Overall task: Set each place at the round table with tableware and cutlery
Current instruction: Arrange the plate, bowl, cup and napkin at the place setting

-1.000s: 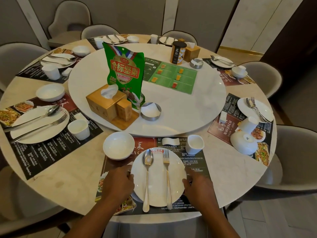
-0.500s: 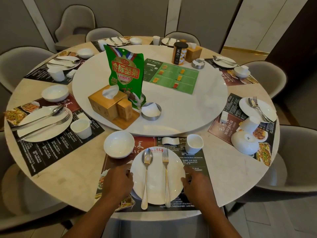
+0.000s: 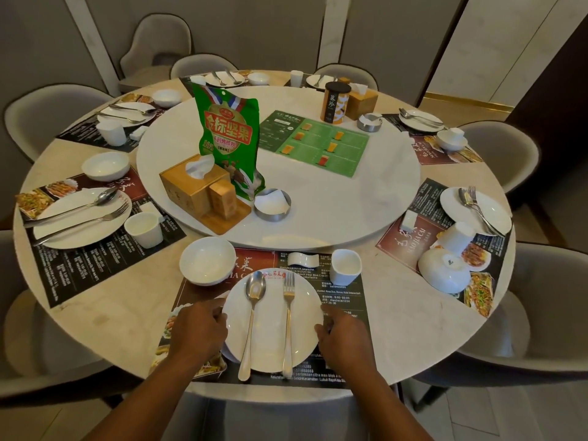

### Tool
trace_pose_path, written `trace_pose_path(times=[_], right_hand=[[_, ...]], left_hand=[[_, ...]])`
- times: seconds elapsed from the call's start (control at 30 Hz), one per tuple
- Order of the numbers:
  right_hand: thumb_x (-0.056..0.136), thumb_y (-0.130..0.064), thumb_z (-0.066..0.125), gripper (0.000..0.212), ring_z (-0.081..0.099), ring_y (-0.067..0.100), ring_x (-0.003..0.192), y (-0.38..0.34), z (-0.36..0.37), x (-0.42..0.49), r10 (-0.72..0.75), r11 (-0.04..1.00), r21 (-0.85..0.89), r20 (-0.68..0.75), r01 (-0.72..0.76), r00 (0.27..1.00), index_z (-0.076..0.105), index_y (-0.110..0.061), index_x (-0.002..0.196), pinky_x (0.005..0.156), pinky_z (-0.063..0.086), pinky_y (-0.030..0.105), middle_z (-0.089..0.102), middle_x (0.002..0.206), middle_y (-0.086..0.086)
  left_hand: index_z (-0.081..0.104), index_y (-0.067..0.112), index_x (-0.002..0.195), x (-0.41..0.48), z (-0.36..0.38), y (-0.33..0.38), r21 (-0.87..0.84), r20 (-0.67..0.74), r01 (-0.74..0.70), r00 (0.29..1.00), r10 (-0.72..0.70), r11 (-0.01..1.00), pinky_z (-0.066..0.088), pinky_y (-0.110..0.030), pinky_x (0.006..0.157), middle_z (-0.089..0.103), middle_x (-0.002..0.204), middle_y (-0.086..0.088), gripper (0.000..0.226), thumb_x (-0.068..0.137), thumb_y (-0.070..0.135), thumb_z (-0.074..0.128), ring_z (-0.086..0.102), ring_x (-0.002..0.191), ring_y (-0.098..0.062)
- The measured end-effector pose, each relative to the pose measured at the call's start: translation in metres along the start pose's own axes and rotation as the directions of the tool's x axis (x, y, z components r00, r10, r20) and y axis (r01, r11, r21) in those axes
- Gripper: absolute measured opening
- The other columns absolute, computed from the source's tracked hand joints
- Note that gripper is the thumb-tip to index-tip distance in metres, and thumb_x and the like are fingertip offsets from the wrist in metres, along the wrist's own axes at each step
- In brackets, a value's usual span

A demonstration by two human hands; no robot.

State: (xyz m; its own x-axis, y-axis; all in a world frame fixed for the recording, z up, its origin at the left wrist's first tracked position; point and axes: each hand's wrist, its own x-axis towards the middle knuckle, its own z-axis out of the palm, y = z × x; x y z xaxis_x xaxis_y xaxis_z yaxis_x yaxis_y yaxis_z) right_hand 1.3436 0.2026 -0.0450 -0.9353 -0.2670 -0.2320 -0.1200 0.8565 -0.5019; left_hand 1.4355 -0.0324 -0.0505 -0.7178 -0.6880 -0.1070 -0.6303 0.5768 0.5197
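While left hand (image 3: 197,332) grips plate (image 3: 270,329), bowl (image 3: 206,261) sits near.

Spoon (image 3: 253,316) left of fork (image 3: 288,319), both on plate (image 3: 272,348).

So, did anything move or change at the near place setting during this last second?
Nothing visibly changed. The left hand and right hand hold the plate by its rim as before; spoon and fork lie on it unmoved. Only the camera shifted.
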Motion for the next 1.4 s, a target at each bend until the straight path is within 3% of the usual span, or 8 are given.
trace_pose_path(times=[0.23,0.33,0.5,0.87,1.0,1.1,1.23,1.4], right_hand=[[0.094,-0.037,0.064,0.042,0.061,0.019,0.114,0.009,-0.002,0.005,-0.077,0.996,0.049,0.024,0.076,0.997,0.057,-0.025,0.134,0.103,0.048,0.034,0.065,0.127,-0.003],[0.094,-0.037,0.063,0.038,0.063,0.015,0.109,0.014,-0.008,0.002,-0.118,0.985,0.133,0.059,0.110,0.991,0.056,-0.030,0.131,0.101,0.049,0.034,0.067,0.123,-0.006],[0.093,-0.040,0.063,0.036,0.064,0.014,0.106,0.038,-0.030,-0.011,-0.154,0.984,0.109,0.131,0.141,0.979,0.058,-0.030,0.127,0.095,0.051,0.030,0.066,0.122,-0.010],[0.094,-0.035,0.061,0.028,0.063,0.012,0.100,0.115,-0.074,-0.074,-0.008,0.994,-0.104,0.160,0.025,0.987,0.062,-0.028,0.121,0.088,0.054,0.028,0.067,0.115,-0.007],[0.093,-0.033,0.061,0.028,0.062,0.014,0.099,0.143,-0.097,-0.098,-0.006,0.977,-0.204,0.285,0.067,0.959,0.063,-0.028,0.120,0.083,0.053,0.026,0.066,0.112,-0.005],[0.092,-0.037,0.064,0.034,0.060,0.014,0.103,0.161,-0.114,-0.102,0.040,0.961,-0.267,0.382,0.069,0.923,0.061,-0.028,0.124,0.090,0.053,0.032,0.065,0.115,-0.005],[0.092,-0.037,0.062,0.035,0.062,0.015,0.098,0.174,-0.142,-0.079,0.019,0.958,-0.276,0.344,0.082,0.939,0.062,-0.026,0.125,0.088,0.054,0.034,0.065,0.113,-0.004],[0.092,-0.034,0.060,0.036,0.059,0.018,0.104,0.188,-0.181,-0.014,-0.120,0.941,-0.283,0.237,0.187,0.964,0.060,-0.025,0.127,0.091,0.052,0.035,0.065,0.116,-0.002]], left_hand=[[0.073,0.013,0.099,-0.006,0.001,0.004,0.009,-0.031,0.038,0.999,-0.038,0.999,0.050,-0.033,0.084,0.074,0.097,-0.007,0.014,0.089,0.021,0.068,0.066,0.088,-0.020],[0.067,0.013,0.116,-0.014,0.001,0.010,0.033,-0.053,0.059,0.997,-0.057,0.998,0.050,-0.040,0.094,0.071,0.112,-0.008,0.030,0.088,0.025,0.068,0.065,0.104,-0.025],[0.065,0.018,0.118,-0.032,-0.001,0.024,0.032,-0.105,0.052,0.993,-0.049,0.998,0.053,-0.046,0.094,0.067,0.118,-0.007,0.037,0.083,0.024,0.073,0.064,0.107,-0.026],[0.070,0.024,0.109,-0.107,0.033,0.092,-0.004,-0.020,-0.241,0.970,0.241,0.971,0.052,-0.036,0.089,0.067,0.114,-0.001,0.026,0.084,0.024,0.072,0.060,0.104,-0.020],[0.070,0.024,0.107,-0.129,0.046,0.105,-0.074,0.086,-0.351,0.930,0.356,0.934,0.051,-0.026,0.075,0.066,0.103,0.003,0.022,0.085,0.023,0.069,0.061,0.092,-0.015],[0.067,0.025,0.109,-0.140,0.048,0.117,-0.122,0.148,-0.382,0.906,0.397,0.916,0.054,-0.021,0.073,0.066,0.105,0.005,0.024,0.086,0.024,0.068,0.064,0.092,-0.013],[0.066,0.026,0.109,-0.142,0.056,0.134,-0.149,0.174,-0.389,0.895,0.412,0.909,0.050,-0.013,0.071,0.067,0.110,0.007,0.026,0.084,0.028,0.071,0.065,0.094,-0.011],[0.068,0.028,0.107,-0.137,0.078,0.173,-0.143,0.165,-0.388,0.898,0.408,0.911,0.050,-0.022,0.082,0.068,0.110,0.007,0.024,0.084,0.024,0.072,0.062,0.096,-0.011]])
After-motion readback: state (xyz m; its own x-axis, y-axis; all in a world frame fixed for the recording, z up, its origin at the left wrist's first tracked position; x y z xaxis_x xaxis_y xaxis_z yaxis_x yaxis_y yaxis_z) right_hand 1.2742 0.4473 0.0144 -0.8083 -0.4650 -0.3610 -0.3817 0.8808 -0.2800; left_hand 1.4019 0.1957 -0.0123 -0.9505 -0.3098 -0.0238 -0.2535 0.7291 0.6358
